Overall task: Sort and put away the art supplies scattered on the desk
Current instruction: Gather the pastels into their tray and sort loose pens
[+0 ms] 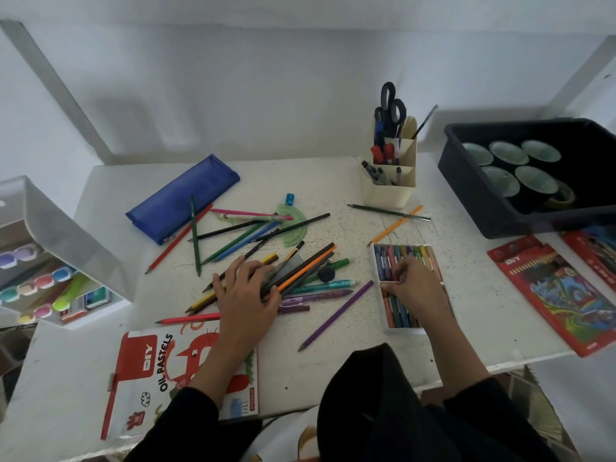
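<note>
Our left hand lies spread flat on the pencil pile with the desk edge near, while our right hand curls into the pastel tray, fingertips hidden, so we cannot tell its grip.

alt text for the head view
A person's left hand rests on a pile of coloured pencils on a white desk; the right hand touches an open tray of oil pastels. A blue pencil case, pen holder and black bin sit behind.
</note>
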The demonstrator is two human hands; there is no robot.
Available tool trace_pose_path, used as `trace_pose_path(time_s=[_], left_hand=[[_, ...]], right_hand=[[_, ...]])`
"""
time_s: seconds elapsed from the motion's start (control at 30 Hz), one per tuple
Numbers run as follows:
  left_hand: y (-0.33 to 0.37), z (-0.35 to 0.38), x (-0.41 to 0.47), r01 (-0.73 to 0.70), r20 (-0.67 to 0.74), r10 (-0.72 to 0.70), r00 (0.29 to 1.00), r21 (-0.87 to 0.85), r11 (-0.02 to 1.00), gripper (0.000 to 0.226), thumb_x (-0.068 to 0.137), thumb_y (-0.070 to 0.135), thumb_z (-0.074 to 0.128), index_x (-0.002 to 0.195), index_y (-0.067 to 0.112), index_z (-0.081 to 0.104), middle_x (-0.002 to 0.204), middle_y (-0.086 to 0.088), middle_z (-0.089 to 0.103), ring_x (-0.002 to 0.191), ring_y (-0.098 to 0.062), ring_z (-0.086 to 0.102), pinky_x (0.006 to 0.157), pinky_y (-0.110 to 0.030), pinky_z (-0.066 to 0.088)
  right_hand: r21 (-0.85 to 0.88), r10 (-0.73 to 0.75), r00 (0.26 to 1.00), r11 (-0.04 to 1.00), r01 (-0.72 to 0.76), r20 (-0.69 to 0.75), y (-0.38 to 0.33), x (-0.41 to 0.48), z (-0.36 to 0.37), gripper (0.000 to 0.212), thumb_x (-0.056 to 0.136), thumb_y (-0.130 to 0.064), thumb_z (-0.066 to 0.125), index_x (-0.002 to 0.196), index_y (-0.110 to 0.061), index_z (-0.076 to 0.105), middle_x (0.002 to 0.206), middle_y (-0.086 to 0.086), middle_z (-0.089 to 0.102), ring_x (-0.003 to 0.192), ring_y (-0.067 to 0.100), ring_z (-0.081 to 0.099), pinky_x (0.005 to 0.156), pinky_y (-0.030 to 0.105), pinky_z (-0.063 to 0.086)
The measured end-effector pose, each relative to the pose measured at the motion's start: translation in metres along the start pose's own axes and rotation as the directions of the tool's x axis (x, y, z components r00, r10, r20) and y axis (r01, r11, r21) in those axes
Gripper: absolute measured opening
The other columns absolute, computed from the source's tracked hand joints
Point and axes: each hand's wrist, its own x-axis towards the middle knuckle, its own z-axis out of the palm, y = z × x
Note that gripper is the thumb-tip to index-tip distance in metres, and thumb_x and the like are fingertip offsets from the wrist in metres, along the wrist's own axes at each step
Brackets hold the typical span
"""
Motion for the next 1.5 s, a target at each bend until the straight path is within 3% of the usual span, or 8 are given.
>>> trace_pose_path(time_s=[0.13,0.3,0.63,1.03,1.2,1.37,1.5], left_hand=[[0.000,0.000,0.000,0.010,0.011,-0.010,1.000,0.007,1.000,0.047,0.079,0.042,0.039,0.111,0.018,0.064,0.118,-0.003,0.057,0.128,-0.027,0.039,0.106,-0.067,0.020],[0.001,-0.001,0.000,0.002,-0.001,-0.002,1.000,0.003,1.000,0.045,0.079,0.040,0.040,0.109,0.017,0.065,0.115,-0.003,0.059,0.127,-0.029,0.041,0.104,-0.068,0.022],[0.000,0.000,-0.001,-0.012,-0.014,0.012,1.000,0.007,1.000,0.044,0.079,0.040,0.041,0.106,0.017,0.067,0.112,-0.003,0.060,0.124,-0.029,0.044,0.102,-0.068,0.025],[0.012,-0.007,0.001,-0.146,0.098,0.129,0.987,0.185,0.972,0.037,0.082,0.037,0.037,0.101,0.022,0.065,0.111,0.000,0.062,0.122,-0.029,0.050,0.100,-0.074,0.013],[0.021,-0.007,0.007,-0.180,0.131,0.157,0.979,0.195,0.964,0.023,0.083,0.030,0.052,0.099,0.023,0.067,0.107,0.003,0.063,0.118,-0.024,0.053,0.099,-0.077,0.010],[0.046,-0.003,0.020,-0.224,0.148,0.200,0.968,0.165,0.960,0.016,0.084,0.025,0.059,0.099,0.024,0.066,0.107,0.006,0.061,0.120,-0.022,0.050,0.101,-0.072,-0.001],[0.084,0.007,0.026,-0.276,0.178,0.248,0.952,0.150,0.949,0.016,0.081,0.028,0.062,0.096,0.026,0.067,0.107,0.007,0.062,0.120,-0.021,0.052,0.100,-0.074,0.005]], right_hand=[[-0.031,0.008,0.999,0.999,-0.006,0.049,0.000,0.006,-0.003,0.026,0.080,-0.028,0.072,0.094,-0.019,0.052,0.075,-0.002,0.055,0.069,0.012,0.054,0.063,0.028,0.043],[0.009,-0.004,0.994,1.000,0.003,0.109,0.002,0.011,-0.007,0.021,0.081,-0.021,0.071,0.093,-0.015,0.054,0.070,-0.002,0.052,0.062,0.009,0.047,0.056,0.024,0.036],[-0.075,0.026,0.999,0.997,-0.023,0.039,0.000,0.013,-0.001,0.026,0.078,-0.025,0.074,0.077,-0.024,0.048,0.072,-0.005,0.057,0.071,0.014,0.057,0.066,0.028,0.043],[-0.011,-0.006,1.000,1.000,0.006,0.029,0.005,0.009,0.000,0.020,0.080,-0.025,0.072,0.089,-0.019,0.055,0.071,-0.004,0.057,0.067,0.011,0.056,0.061,0.025,0.043],[-0.005,-0.033,0.998,0.999,0.033,0.048,0.007,0.007,-0.002,0.020,0.083,-0.028,0.069,0.092,-0.021,0.053,0.074,-0.004,0.058,0.068,0.008,0.054,0.057,0.022,0.038],[0.165,-0.075,0.993,0.985,0.059,0.092,0.015,0.006,-0.006,0.009,0.088,-0.030,0.063,0.089,-0.023,0.056,0.083,0.000,0.061,0.077,0.012,0.058,0.060,0.021,0.043],[0.451,-0.101,0.983,0.892,0.023,0.150,0.024,-0.001,-0.021,0.006,0.091,-0.021,0.058,0.095,-0.020,0.061,0.095,0.002,0.063,0.089,0.016,0.062,0.069,0.024,0.050]])
